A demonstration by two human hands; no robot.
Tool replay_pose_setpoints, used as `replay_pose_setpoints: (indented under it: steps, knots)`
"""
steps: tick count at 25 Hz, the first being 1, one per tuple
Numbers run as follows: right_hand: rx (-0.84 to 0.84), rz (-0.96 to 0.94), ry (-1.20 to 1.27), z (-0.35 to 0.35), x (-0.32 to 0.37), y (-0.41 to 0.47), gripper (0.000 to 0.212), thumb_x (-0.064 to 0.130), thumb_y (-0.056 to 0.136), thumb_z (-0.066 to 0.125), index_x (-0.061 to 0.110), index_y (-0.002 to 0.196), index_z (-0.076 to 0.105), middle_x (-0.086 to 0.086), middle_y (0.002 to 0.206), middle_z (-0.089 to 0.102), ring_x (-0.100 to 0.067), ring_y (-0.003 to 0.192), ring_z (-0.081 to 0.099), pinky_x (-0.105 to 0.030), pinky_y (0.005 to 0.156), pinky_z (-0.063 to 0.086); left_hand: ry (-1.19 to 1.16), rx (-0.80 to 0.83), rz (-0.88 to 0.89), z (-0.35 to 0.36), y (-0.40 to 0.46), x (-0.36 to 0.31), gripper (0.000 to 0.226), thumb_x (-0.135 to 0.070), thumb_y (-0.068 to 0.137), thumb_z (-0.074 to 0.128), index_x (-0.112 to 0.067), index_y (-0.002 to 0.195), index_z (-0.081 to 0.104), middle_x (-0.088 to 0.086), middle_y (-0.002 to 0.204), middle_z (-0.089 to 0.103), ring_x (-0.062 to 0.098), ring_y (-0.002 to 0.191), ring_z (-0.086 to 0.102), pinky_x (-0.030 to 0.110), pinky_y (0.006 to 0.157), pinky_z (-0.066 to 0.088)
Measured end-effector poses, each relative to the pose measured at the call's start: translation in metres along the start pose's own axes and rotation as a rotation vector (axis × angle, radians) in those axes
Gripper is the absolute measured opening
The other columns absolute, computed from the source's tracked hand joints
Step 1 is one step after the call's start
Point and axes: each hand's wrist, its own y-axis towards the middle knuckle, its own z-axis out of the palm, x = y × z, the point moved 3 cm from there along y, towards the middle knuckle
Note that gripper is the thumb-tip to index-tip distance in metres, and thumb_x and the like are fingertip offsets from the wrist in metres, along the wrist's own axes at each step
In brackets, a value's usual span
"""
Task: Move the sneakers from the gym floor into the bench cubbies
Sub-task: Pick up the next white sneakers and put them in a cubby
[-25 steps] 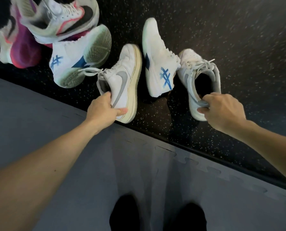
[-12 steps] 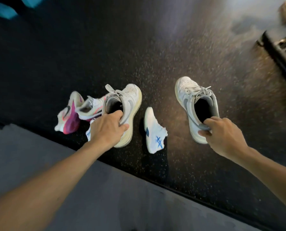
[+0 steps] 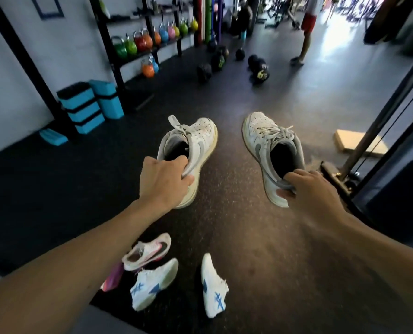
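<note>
My left hand (image 3: 163, 182) grips the heel of a white sneaker with a grey swoosh (image 3: 196, 143), held up off the floor, toe pointing away. Its mate (image 3: 264, 138) hangs the same way from my right hand (image 3: 309, 191), which pinches its heel collar. Below them on the black speckled floor lie two white sneakers with blue stripes (image 3: 152, 283) (image 3: 212, 285), a white and pink sneaker (image 3: 147, 251) and part of a magenta one (image 3: 112, 279) behind my left forearm. No bench cubbies are in view.
Blue step blocks (image 3: 87, 106) and a black rack of coloured kettlebells (image 3: 140, 42) line the left wall. Dark medicine balls (image 3: 258, 68) lie farther off. A wooden box (image 3: 354, 143) and a black machine frame (image 3: 379, 116) stand at the right. A person's legs (image 3: 304, 42) show far back.
Both hands have lifted the grey-swoosh pair off the floor. The view has tilted up from the floor to the gym room, so the other sneakers now sit low in the frame.
</note>
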Motion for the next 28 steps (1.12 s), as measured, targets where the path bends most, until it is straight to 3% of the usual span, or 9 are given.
replay_pose_setpoints:
  steps: [3,6,14,18,20,24,28]
  knots:
    - [-0.073,-0.016,-0.031,-0.09,0.017,0.037,0.014,0.034,0.088,0.063,0.022,0.092,0.062,0.009,0.086,0.054,-0.02,0.084,0.047,-0.03,0.061,0.031,0.033,-0.094,0.051,-0.09,0.033,-0.02,0.033,-0.044,0.088,0.056,-0.029,0.068,0.035,-0.009,0.057,0.045,0.008,0.058,0.038,0.029,0.072,0.024]
    - [-0.142,-0.04,-0.054,-0.176,0.036,0.066,0.014,0.035,0.089,0.061,0.023,0.095,0.062,0.006,0.092,0.06,-0.021,0.086,0.049,-0.029,0.061,0.03,0.058,-0.157,0.092,-0.175,0.057,-0.037,0.032,-0.046,0.088,0.056,-0.029,0.072,0.034,-0.01,0.06,0.041,0.007,0.057,0.03,0.028,0.058,0.021]
    - [-0.307,-0.048,-0.154,-0.38,0.09,0.09,0.015,0.034,0.09,0.058,0.02,0.096,0.059,0.001,0.1,0.06,-0.027,0.096,0.05,-0.036,0.071,0.042,0.076,-0.426,0.198,-0.375,0.091,-0.084,0.021,-0.042,0.088,0.058,-0.022,0.091,0.053,0.004,0.079,0.066,0.028,0.076,0.057,0.03,0.062,0.03]
    - [-0.394,-0.011,-0.154,-0.436,0.113,0.072,0.017,0.035,0.09,0.057,0.018,0.092,0.059,-0.001,0.097,0.06,-0.027,0.091,0.052,-0.033,0.067,0.04,0.048,-0.509,0.222,-0.435,0.081,-0.104,0.025,-0.04,0.088,0.059,-0.023,0.081,0.042,0.005,0.074,0.064,0.028,0.07,0.055,0.031,0.061,0.024]
    - [-0.431,0.016,-0.166,-0.45,0.121,0.056,0.017,0.036,0.09,0.056,0.019,0.091,0.058,0.0,0.096,0.06,-0.025,0.09,0.053,-0.03,0.063,0.036,0.033,-0.53,0.252,-0.455,0.069,-0.112,0.023,-0.038,0.087,0.061,-0.022,0.082,0.046,0.006,0.074,0.065,0.03,0.073,0.056,0.032,0.059,0.022]
    - [-0.438,0.081,-0.169,-0.469,0.125,0.022,0.017,0.036,0.091,0.054,0.019,0.088,0.055,0.001,0.096,0.059,-0.023,0.092,0.053,-0.03,0.063,0.037,0.032,-0.531,0.312,-0.472,0.046,-0.128,0.02,-0.038,0.088,0.06,-0.019,0.086,0.053,0.007,0.075,0.065,0.029,0.074,0.058,0.03,0.061,0.025]
    - [-0.442,0.126,-0.181,-0.493,0.121,-0.026,0.019,0.036,0.09,0.055,0.021,0.081,0.047,0.002,0.093,0.059,-0.024,0.094,0.053,-0.03,0.062,0.034,0.015,-0.523,0.379,-0.486,0.016,-0.152,0.024,-0.039,0.089,0.057,-0.022,0.08,0.043,0.006,0.076,0.067,0.029,0.072,0.058,0.03,0.064,0.026]
